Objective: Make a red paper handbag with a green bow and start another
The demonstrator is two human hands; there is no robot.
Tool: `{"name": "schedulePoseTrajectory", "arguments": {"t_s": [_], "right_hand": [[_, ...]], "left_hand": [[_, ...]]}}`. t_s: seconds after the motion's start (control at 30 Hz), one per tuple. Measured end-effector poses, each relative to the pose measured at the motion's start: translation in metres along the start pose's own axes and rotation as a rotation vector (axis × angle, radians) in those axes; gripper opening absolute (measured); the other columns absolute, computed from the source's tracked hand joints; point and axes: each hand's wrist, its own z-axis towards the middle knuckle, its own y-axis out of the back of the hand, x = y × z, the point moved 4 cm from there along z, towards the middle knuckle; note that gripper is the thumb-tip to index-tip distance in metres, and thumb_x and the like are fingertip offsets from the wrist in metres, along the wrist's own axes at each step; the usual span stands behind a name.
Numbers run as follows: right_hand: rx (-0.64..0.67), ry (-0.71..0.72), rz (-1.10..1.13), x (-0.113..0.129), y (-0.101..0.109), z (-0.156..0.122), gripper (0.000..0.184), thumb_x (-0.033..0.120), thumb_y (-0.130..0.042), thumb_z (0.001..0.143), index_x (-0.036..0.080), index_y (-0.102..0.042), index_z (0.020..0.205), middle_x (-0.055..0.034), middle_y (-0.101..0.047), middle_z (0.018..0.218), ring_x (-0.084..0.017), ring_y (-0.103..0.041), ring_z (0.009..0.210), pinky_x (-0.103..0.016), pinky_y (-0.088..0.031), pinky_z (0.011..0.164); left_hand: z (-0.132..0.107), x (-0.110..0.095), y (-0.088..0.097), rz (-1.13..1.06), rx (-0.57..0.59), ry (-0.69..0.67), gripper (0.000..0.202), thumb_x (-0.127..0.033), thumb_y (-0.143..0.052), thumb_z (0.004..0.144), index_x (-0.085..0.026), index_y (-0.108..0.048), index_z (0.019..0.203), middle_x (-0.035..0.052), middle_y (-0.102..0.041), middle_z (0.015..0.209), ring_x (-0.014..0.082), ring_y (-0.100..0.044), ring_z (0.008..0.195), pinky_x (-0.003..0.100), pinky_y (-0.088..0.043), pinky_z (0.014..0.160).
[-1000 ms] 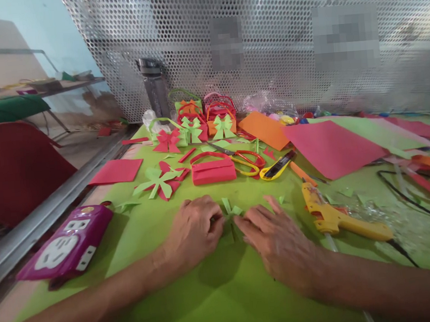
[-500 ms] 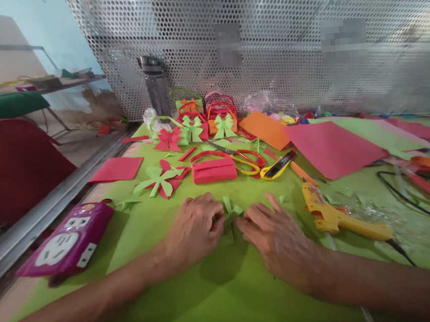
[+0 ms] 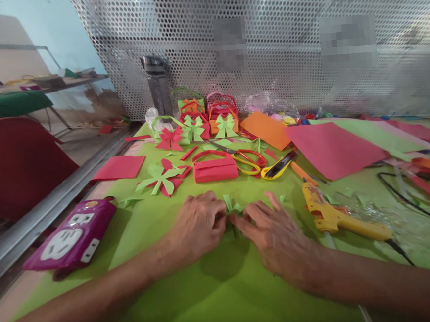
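A small light green paper piece [image 3: 227,201] with upright tips lies between my two hands, its lower part hidden by fingers. My left hand [image 3: 201,224] is curled, with thumb and forefinger pinched on its left side. From the other side my right hand [image 3: 271,236] grips it with bent fingertips, one finger sticking up. Just beyond stands a small red paper handbag [image 3: 216,171] with a looped handle. Left of that bag, a green paper bow cutout [image 3: 160,177] rests over a red one [image 3: 177,181].
Scissors [image 3: 250,163] and a yellow utility knife [image 3: 278,166] lie behind my right hand. A yellow glue gun [image 3: 344,220] is at the right, a purple power strip [image 3: 72,236] at the left. Finished paper bags [image 3: 224,125], coloured sheets [image 3: 335,146] and a bottle [image 3: 158,88] stand farther back.
My hands are slightly closer together around the green paper piece, the right fingertips shifting a little left. The view has tilted slightly; other things stay put.
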Motion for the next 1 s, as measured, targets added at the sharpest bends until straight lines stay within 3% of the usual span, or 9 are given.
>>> {"name": "schedulePoseTrajectory", "arguments": {"t_s": [0.33,0.57,0.77,0.87,1.0], "right_hand": [[0.017,-0.014,-0.006,0.003,0.001,0.002,0.034,0.004,-0.044,0.08,0.023,-0.065,0.099,-0.0064,-0.058,0.087,-0.023,-0.055,0.085,-0.062,-0.031,0.094],[-0.016,0.006,-0.028,0.003,0.0,0.0,0.039,0.003,-0.042,0.078,0.023,-0.064,0.104,-0.0068,-0.059,0.087,-0.024,-0.056,0.085,-0.065,-0.032,0.093],[0.01,0.005,-0.022,0.003,0.001,0.0,0.039,0.005,-0.045,0.076,0.022,-0.065,0.104,-0.0083,-0.058,0.09,-0.025,-0.056,0.087,-0.064,-0.031,0.096],[0.002,0.018,-0.011,0.003,0.001,0.0,0.045,0.004,-0.045,0.073,0.022,-0.064,0.11,-0.0088,-0.058,0.089,-0.026,-0.056,0.087,-0.065,-0.032,0.095],[-0.022,0.017,-0.001,0.002,0.002,0.0,0.053,0.001,-0.044,0.07,0.021,-0.062,0.116,-0.0093,-0.058,0.087,-0.026,-0.056,0.087,-0.066,-0.033,0.094]], "left_hand": [[0.0,-0.001,-0.001,0.021,0.004,0.018,0.016,-0.01,-0.05,0.078,-0.017,-0.05,0.063,-0.0001,-0.052,0.069,0.0137,-0.049,0.065,0.029,-0.034,0.065],[0.0,0.0,0.003,-0.017,-0.012,0.008,0.017,-0.012,-0.051,0.079,-0.017,-0.052,0.063,-0.0003,-0.052,0.068,0.0125,-0.049,0.061,0.026,-0.034,0.059],[0.001,0.008,0.026,-0.092,-0.093,0.045,0.018,-0.015,-0.047,0.082,-0.017,-0.055,0.066,0.0,-0.058,0.068,0.0113,-0.05,0.058,0.024,-0.035,0.055],[-0.001,0.021,0.043,0.019,-0.166,0.126,0.017,-0.019,-0.046,0.081,-0.017,-0.059,0.07,0.0001,-0.06,0.069,0.012,-0.05,0.058,0.024,-0.035,0.055],[-0.002,0.036,0.044,0.078,-0.004,0.217,0.026,-0.026,-0.047,0.083,-0.016,-0.063,0.066,-0.0022,-0.055,0.053,0.0108,-0.046,0.047,0.023,-0.029,0.047]]}}
